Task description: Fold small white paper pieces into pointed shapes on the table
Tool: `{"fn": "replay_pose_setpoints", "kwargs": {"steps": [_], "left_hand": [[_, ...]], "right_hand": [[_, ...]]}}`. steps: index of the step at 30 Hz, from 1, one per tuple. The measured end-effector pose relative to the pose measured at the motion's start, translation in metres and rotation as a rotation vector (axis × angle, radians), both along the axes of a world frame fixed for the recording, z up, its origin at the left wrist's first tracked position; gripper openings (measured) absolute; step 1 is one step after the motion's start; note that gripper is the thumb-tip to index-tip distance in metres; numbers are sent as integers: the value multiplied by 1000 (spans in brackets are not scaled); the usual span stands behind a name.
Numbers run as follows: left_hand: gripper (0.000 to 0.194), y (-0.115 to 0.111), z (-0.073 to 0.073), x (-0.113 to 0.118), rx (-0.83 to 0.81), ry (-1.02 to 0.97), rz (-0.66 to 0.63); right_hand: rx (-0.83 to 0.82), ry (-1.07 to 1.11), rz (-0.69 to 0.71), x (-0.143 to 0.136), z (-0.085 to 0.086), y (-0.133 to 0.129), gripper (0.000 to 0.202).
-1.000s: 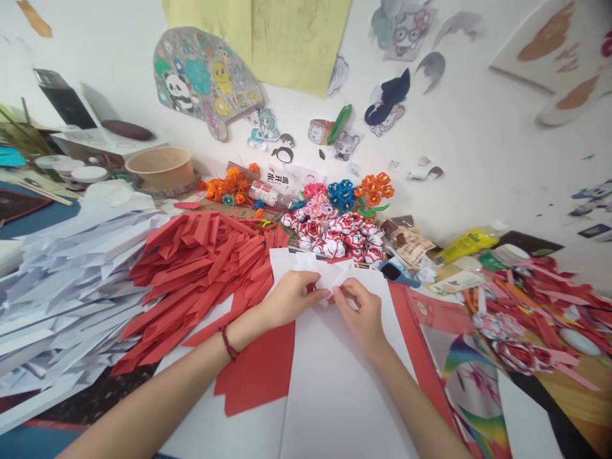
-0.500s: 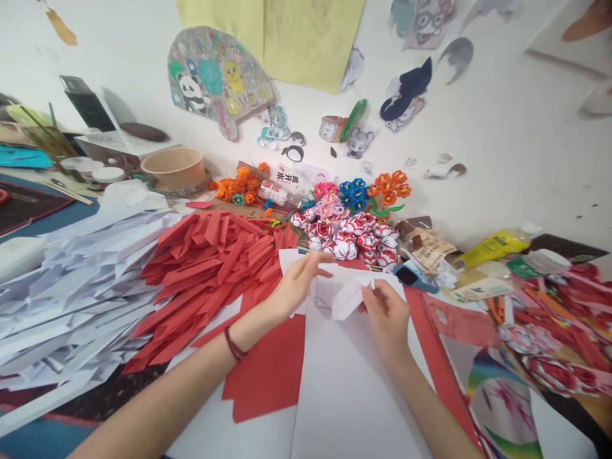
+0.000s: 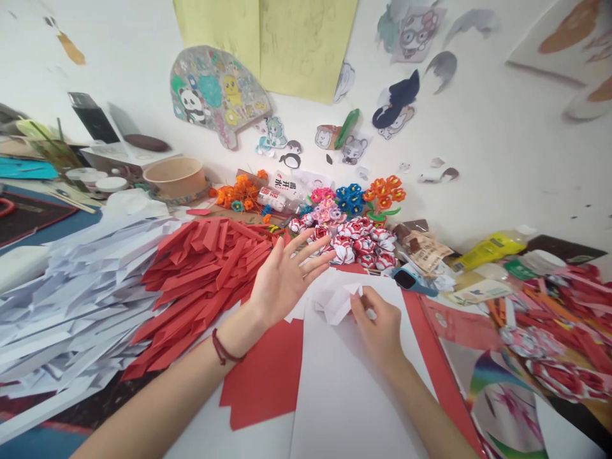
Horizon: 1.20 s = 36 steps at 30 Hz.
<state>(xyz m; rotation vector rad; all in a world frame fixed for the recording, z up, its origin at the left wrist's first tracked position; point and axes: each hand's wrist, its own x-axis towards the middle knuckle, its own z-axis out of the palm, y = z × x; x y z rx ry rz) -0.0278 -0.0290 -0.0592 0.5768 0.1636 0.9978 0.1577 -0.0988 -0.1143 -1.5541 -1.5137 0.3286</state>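
Note:
My right hand pinches the edge of a small folded white paper between thumb and fingers. The folded piece is held low above large white sheets. My left hand, a dark red cord on its wrist, is raised palm up with its fingers spread, apart from the paper. Beneath the left forearm lies a red sheet. To the left is a pile of folded red paper strips, and beyond it a heap of folded white strips.
Red and white paper flowers stand behind the sheets, with a blue watch beside them. Further back are orange flowers, a plastic bottle and a round tan bowl. Red ribbon-like strips lie at right.
My left hand has moved left, away from the paper, turning palm up with fingers spread. My right hand still pinches the folded paper and has shifted slightly left.

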Motion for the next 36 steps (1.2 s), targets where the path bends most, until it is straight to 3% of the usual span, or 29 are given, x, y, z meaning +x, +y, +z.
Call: {"fn": "replay_pose_setpoints", "kwargs": {"steps": [10, 24, 36], "left_hand": [[48, -3, 4, -2, -42, 6, 27], [29, -5, 3, -3, -65, 27, 6], [26, -6, 3, -2, -65, 86, 44]], "right_hand": [[37, -143, 36, -1, -2, -1, 34], [-12, -183, 91, -2, -1, -2, 33], [-11, -206, 99, -2, -1, -2, 30]]}}
